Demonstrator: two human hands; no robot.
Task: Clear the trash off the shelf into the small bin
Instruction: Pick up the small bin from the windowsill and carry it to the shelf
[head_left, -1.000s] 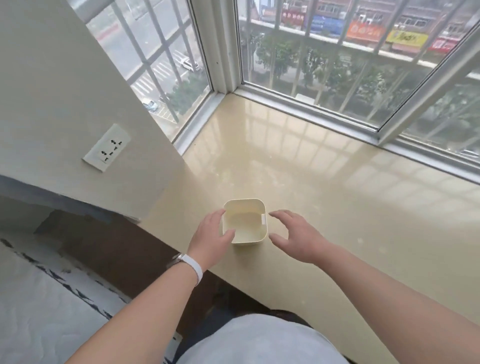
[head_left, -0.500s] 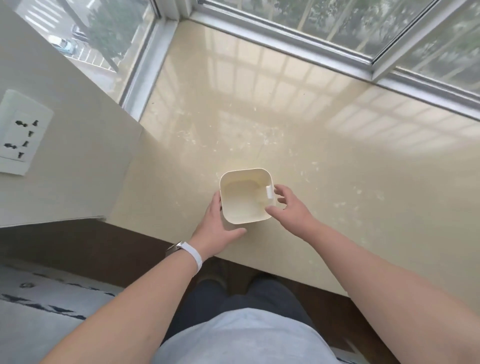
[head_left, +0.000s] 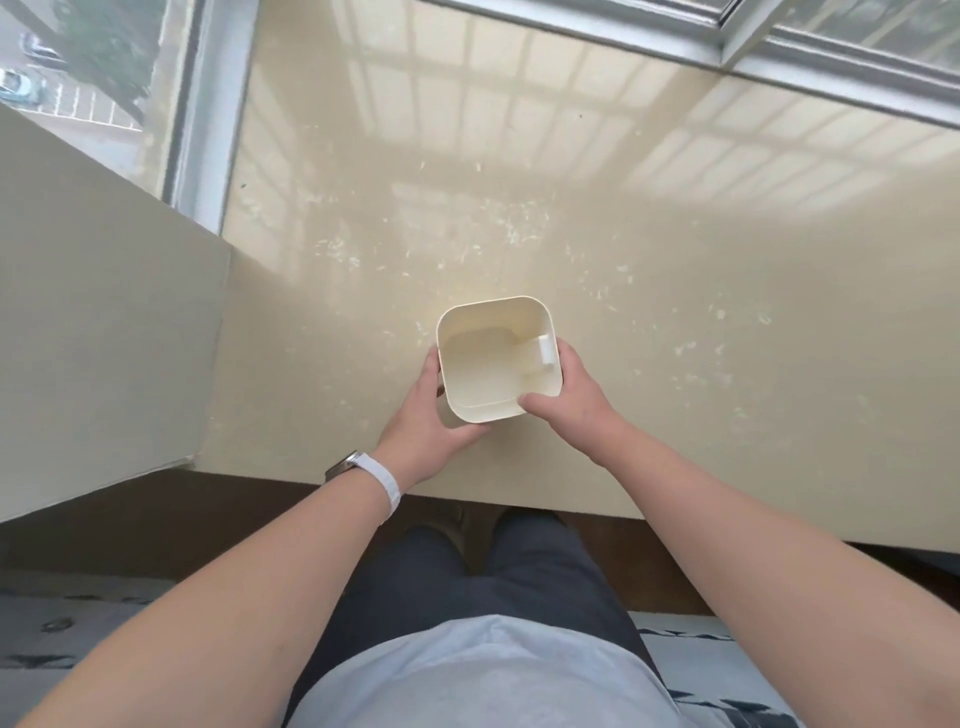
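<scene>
A second ago the left hand (head_left: 431, 421) touched only one side of the small cream square plastic bin (head_left: 496, 358) while the right hand (head_left: 566, 400) hovered open beside it. Now both hands clasp the bin from either side, the right thumb hooked over its near rim. The view has tipped downward, losing the street beyond the window.
</scene>
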